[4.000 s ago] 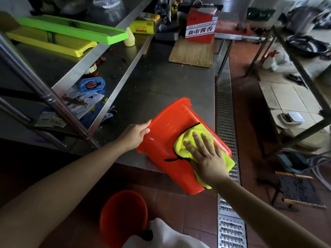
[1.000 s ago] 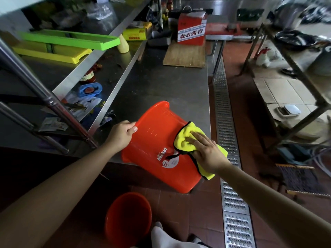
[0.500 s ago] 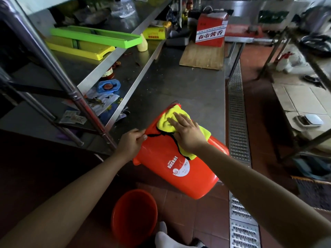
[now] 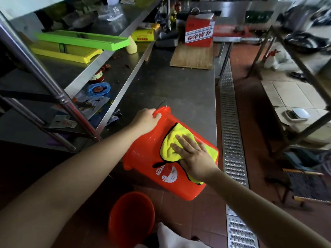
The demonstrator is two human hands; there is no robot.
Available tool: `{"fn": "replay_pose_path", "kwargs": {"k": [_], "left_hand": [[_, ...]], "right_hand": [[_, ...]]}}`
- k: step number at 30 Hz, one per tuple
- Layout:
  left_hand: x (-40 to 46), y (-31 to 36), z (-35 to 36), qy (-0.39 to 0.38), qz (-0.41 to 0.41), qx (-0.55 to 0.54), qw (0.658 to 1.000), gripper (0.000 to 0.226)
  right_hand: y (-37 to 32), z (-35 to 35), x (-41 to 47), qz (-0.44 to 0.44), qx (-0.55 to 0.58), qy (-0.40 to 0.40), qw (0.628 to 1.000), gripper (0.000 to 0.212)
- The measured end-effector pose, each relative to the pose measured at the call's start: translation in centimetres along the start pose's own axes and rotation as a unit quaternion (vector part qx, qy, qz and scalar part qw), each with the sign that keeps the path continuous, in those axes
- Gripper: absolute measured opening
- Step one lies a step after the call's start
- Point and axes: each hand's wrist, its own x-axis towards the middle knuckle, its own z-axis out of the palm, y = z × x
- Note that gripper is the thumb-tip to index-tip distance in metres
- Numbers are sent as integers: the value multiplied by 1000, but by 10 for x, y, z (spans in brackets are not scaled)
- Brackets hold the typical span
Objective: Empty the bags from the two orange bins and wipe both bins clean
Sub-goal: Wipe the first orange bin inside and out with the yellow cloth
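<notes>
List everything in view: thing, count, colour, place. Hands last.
Bins: 2, orange; one tilted at the steel table's edge, one on the floor below.
Cloth: 1, yellow, on the tilted bin's side.
Trays: 2, green over yellow, upper shelf.
Carton: 1, red, on a wooden board.
Floor drain grate: 1, metal, right of table.
Left hand: grip on the tilted bin's rim.
Right hand: flat, pressing the cloth.

I have one view only, a wide-angle camera on the person's head. It looks forward and steeply down, close over the near edge of the steel desk (image 4: 179, 90), with the tiled floor (image 4: 250, 97) running off to the right.
</notes>
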Motion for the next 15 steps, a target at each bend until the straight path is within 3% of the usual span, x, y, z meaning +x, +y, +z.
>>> {"fn": "replay_pose_path", "kwargs": {"k": [6,10,15], "left_hand": [[31,21,18,8,-82,48,995,41],[20,27,22,25,-21,16,999,35],[6,45,20,28,51,-123,991,27]], "right_hand": [[-10,5,-6,11,-6,-1,1000,61],[-9,-1,2,38,11,14,999,61],[-1,-14,34,92,-9,34,995,60]]}}
